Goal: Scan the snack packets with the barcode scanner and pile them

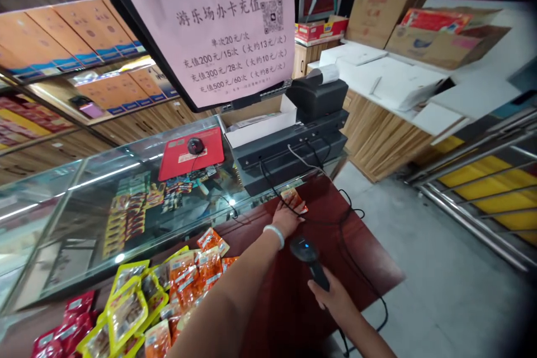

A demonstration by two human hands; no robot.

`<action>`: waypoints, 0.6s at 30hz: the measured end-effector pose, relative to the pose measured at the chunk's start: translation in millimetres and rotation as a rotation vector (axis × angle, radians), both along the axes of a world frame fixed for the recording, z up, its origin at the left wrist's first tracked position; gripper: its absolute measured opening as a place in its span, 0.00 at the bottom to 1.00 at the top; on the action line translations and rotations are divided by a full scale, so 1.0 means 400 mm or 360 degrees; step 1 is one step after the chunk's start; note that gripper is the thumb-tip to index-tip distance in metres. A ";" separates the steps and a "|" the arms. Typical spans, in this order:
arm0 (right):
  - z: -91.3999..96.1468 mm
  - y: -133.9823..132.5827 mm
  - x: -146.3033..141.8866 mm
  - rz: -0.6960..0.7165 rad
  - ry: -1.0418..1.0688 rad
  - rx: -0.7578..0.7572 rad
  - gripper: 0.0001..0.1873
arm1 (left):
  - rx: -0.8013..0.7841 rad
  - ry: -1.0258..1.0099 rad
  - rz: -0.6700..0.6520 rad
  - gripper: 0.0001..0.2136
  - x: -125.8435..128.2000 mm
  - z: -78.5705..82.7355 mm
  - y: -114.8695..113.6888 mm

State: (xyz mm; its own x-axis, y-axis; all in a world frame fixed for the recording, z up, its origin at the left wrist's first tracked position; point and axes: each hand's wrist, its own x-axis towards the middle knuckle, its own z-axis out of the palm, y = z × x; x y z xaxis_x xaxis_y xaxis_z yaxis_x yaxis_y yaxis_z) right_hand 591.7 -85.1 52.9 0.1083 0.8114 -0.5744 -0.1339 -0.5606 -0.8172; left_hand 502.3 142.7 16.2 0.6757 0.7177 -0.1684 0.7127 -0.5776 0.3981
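Observation:
My left hand (pixel 286 218) reaches forward over the dark red counter (pixel 361 257) and rests on a small orange snack packet (pixel 294 199), fingers laid over it. A pale bracelet sits on that wrist. My right hand (pixel 335 297) grips the handle of a black barcode scanner (pixel 308 254), whose head with a blue light points toward the packet. The scanner's black cable (pixel 350 218) loops across the counter.
A pile of orange, yellow and red snack packets (pixel 168 291) lies at the near left. A glass display case (pixel 104 201) carries a red mouse pad with a mouse (pixel 195 146). A black till and receipt printer (pixel 310 112) stand behind, under a pink price sign (pixel 226 28). Cardboard boxes sit at the right rear.

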 end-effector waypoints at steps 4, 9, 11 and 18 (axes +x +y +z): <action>0.000 0.001 0.003 0.0022 0.0003 -0.0019 0.28 | -0.0059 -0.0037 -0.0056 0.22 -0.048 -0.011 -0.028; 0.011 0.010 0.002 0.0112 0.0003 0.0004 0.26 | -0.0155 -0.0150 -0.0065 0.18 -0.226 0.012 -0.126; 0.006 0.009 -0.002 0.0180 -0.0011 0.0001 0.24 | -0.0195 -0.0176 -0.0041 0.14 -0.303 0.019 -0.173; -0.008 0.012 -0.039 0.0330 -0.0045 0.0036 0.20 | 0.0251 0.0054 0.0955 0.24 -0.399 0.013 -0.296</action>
